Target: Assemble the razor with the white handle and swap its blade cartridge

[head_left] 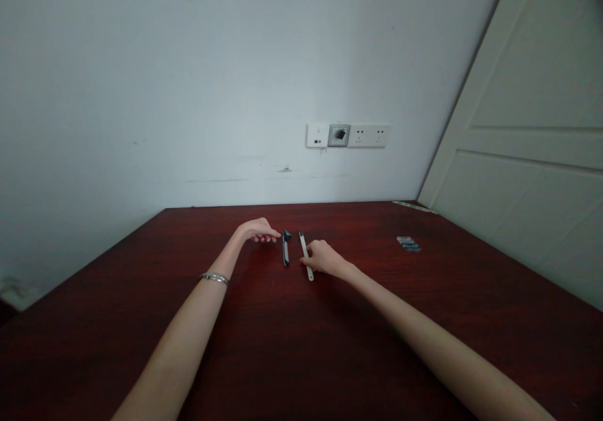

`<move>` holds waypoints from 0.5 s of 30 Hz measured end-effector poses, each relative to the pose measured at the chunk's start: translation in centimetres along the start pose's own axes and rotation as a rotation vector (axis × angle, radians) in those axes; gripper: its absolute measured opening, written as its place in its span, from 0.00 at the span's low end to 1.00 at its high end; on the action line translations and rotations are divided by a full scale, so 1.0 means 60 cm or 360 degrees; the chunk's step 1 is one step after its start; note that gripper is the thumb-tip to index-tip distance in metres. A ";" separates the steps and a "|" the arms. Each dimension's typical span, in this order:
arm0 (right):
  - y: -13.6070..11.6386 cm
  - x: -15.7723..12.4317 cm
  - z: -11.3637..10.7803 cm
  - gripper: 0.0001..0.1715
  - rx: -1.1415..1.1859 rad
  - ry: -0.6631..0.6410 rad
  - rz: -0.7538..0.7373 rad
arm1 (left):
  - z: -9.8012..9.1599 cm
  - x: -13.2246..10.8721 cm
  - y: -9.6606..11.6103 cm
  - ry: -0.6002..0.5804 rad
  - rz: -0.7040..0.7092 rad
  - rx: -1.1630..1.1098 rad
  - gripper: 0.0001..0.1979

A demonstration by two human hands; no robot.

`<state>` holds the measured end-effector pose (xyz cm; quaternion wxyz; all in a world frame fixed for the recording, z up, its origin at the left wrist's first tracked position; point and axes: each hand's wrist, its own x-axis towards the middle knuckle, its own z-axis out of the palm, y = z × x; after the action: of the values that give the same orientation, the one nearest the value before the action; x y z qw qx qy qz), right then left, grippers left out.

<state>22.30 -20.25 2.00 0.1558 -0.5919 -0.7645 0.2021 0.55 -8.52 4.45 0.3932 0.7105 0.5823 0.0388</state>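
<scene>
Near the middle of the dark red table lies a razor (285,251) with a grey and black handle and a greenish head at its far end. My left hand (259,229) is just left of the razor's head, index finger stretched toward it and the other fingers loosely bent. Whether the fingertip touches the razor I cannot tell. To the right of the razor, a slim white toothbrush (304,245) with a dark head points away from me. My right hand (325,258) pinches its handle from the right between thumb and fingers.
A small clear pack with greenish pieces (408,244) lies on the table (282,345) at the right. A thin pale strip (414,207) rests at the far right edge. Behind stands a white wall with sockets (369,136); a white door (532,113) is on the right.
</scene>
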 end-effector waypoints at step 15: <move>0.256 -0.066 -0.196 0.32 -0.0303 0.0842 0.0563 | 0.010 0.055 -0.043 0.0880 0.0273 0.0018 0.18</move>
<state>41.84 -19.30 4.67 0.2554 -0.7593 -0.5985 -0.0069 -0.16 -5.97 1.14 0.2108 0.7218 0.6055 0.2608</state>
